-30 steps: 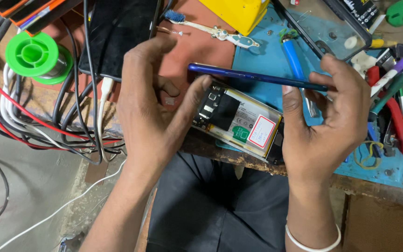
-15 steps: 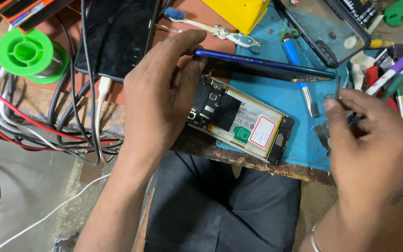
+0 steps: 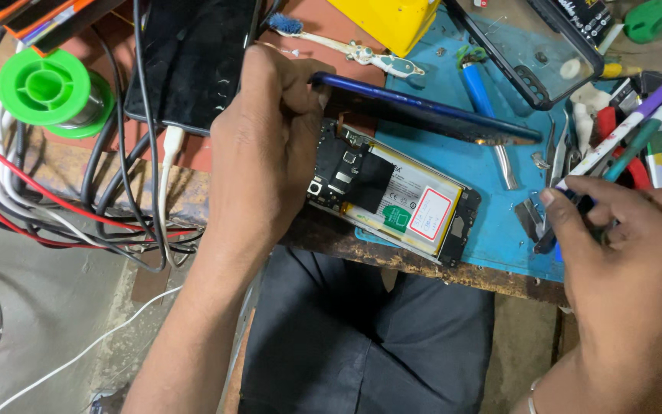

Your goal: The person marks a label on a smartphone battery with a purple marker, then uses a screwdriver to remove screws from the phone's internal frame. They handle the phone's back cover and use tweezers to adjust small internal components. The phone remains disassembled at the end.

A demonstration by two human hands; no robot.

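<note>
Left hand (image 3: 266, 146) is closed on the near end of the blue back cover (image 3: 423, 107), held tilted above the opened phone (image 3: 392, 192). Right hand (image 3: 622, 253), fingers curled, pinches tools right of the phone. The cover looks thin, light, flexible; best gripped by its edges.

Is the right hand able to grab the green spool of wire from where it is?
Probably not easily. The green spool sits at the far left among cables, and the left hand, holding the blue phone cover, lies between it and the right hand.
</note>
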